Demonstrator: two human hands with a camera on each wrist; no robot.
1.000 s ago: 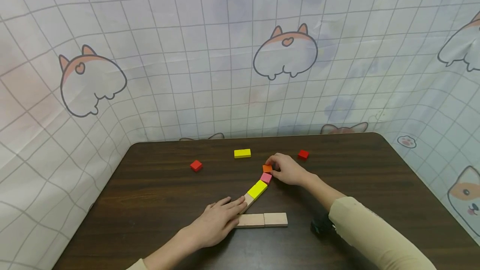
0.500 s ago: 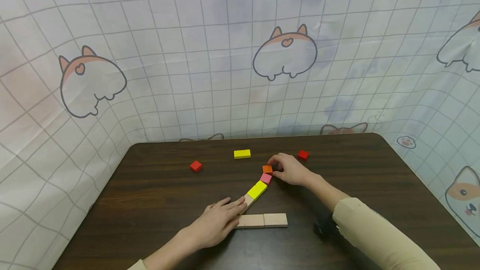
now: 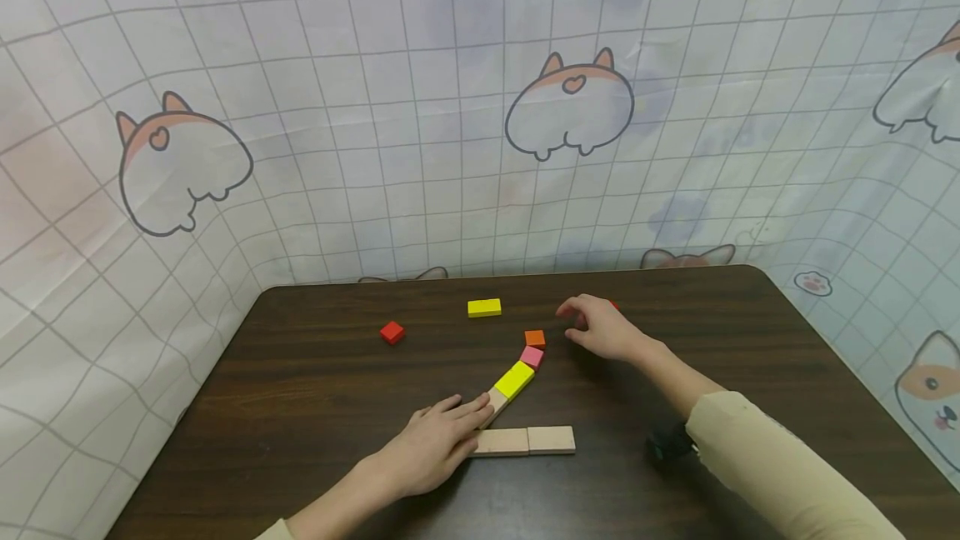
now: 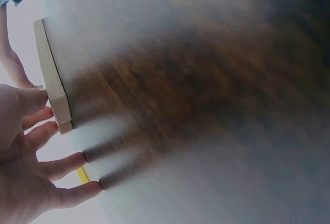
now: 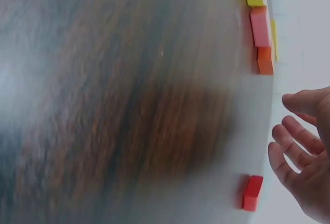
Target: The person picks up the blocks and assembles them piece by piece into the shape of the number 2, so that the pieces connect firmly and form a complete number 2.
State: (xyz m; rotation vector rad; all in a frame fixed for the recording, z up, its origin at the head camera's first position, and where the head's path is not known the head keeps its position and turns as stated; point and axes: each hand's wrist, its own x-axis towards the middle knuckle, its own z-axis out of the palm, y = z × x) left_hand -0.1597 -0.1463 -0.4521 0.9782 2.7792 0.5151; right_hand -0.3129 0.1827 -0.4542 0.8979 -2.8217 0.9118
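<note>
My left hand (image 3: 435, 444) lies palm down with its fingers spread over the inner ends of the plain wooden blocks. One slanting wooden block (image 3: 494, 408) and a level row of wooden blocks (image 3: 552, 439) show beside it. From the slanting one a line runs up to the right: a yellow block (image 3: 516, 379), a pink block (image 3: 532, 357), then an orange block (image 3: 535, 337). To the right of the orange block hovers my right hand (image 3: 603, 328), fingers loosely bent and holding nothing. It mostly hides a red block, which shows fully in the right wrist view (image 5: 252, 193).
Farther back on the dark wooden table (image 3: 315, 407) are a separate yellow block (image 3: 484, 307) and, to the left, another red block (image 3: 392, 332). A wrist camera (image 3: 667, 445) hangs under the right sleeve. A patterned cloth (image 3: 420, 148) stands behind the table.
My right hand has let go of the orange block and moved right and slightly back, now covering most of the right red block. The left hand has stayed in place.
</note>
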